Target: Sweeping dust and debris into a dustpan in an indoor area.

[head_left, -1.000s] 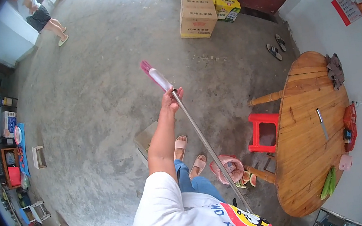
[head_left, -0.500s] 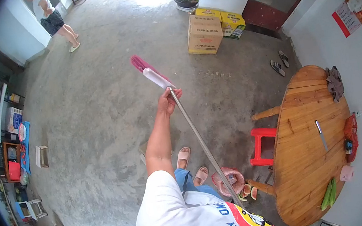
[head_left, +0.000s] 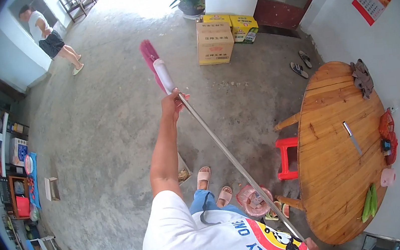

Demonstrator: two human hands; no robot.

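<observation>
A broom with magenta bristles (head_left: 148, 53), a white head (head_left: 163, 75) and a long metal handle (head_left: 223, 146) slants across the view, bristles raised toward the far side. My left hand (head_left: 172, 102) is closed on the broom where the handle meets its head, my arm stretched forward. At the lower right, my right hand (head_left: 311, 247) shows only in part beside my shirt, closed on the handle near its other end. Below the handle stands a bin with a pink bag (head_left: 253, 200). Melon rinds (head_left: 282, 210) lie next to the bin.
A wooden table (head_left: 333, 143) holds a knife (head_left: 352, 139) and green vegetables (head_left: 370, 202). A red stool (head_left: 284, 159) stands at its left edge. Cartons (head_left: 214, 42) are ahead. A person (head_left: 49, 38) stands far left. A pale open container (head_left: 183, 170) sits by my feet.
The broom head has tilted more upright and shifted a little away from me, with my left hand still on it. Part of my right hand has come into view at the lower right.
</observation>
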